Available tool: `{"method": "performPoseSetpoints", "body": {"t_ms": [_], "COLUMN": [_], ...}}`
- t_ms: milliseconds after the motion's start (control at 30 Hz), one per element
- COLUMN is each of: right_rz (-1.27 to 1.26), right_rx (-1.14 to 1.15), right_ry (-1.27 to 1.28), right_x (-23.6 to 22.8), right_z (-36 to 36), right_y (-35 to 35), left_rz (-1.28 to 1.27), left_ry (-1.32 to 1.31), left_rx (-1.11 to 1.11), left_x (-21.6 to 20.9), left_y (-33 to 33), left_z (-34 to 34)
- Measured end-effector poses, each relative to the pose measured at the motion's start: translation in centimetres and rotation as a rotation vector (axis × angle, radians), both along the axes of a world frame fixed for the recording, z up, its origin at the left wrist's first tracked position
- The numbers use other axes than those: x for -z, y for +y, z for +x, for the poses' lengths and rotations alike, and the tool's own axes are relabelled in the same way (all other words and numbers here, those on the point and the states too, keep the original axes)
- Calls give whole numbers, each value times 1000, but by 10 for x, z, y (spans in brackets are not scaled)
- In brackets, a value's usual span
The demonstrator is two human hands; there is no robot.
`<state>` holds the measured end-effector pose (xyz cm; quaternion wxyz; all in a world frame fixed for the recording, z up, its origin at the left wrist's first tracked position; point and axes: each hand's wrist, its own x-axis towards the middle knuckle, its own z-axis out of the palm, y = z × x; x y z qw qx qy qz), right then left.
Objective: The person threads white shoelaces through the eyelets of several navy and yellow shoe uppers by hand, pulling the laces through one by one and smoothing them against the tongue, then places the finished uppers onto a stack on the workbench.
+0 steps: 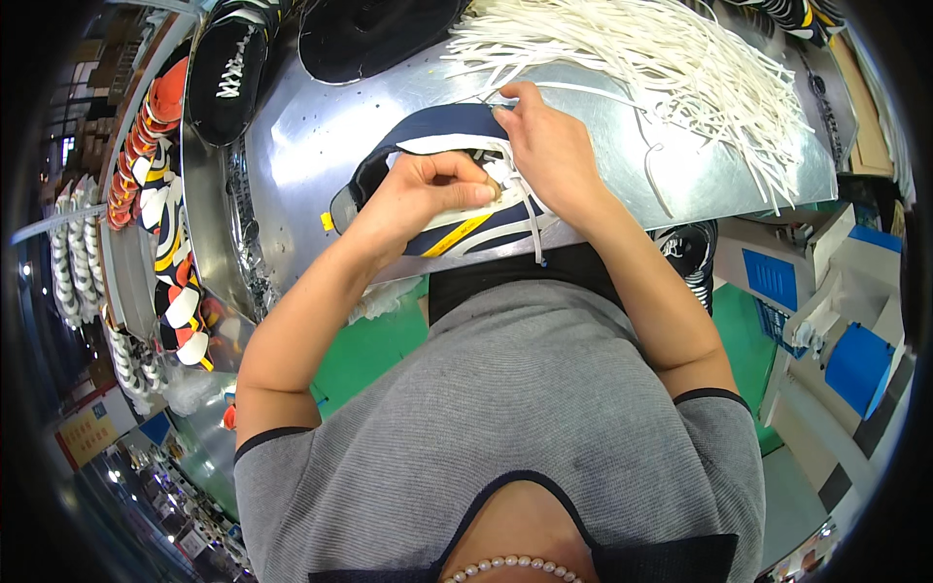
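Left hand (423,199) presses thumb to forefinger over the lacing (525,189) of a navy-and-white shoe (442,121), upper centre; right hand (544,141) closes fingertips at its far edge. What either pinches is unclear. White laces (641,49) heap upper right; blue crate (774,323), contents indistinct, far right.

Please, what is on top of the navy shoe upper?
Left hand over its opening, right hand over its right part, white shoelace across its near side. What the hands cover cannot be seen.
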<state>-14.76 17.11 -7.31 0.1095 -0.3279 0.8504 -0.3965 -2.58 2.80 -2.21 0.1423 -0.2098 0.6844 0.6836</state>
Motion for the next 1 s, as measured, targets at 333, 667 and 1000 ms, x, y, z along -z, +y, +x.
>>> {"method": "performPoseSetpoints", "body": {"t_ms": [333,667,1000], "right_rz": [-17,-4,38], "right_rx": [-11,46,133], "right_ry": [17,-2,14], "right_x": [4,3,7], "right_z": [0,-5,0], "right_y": [-1,-1,-2], "left_rz": [-165,292,-67], "left_ry": [-54,-75,629], "left_rx": [-333,-59,-357], "left_x": [14,-23,-65], "left_y": [6,-5,2], "left_z": [-15,4,63]}}
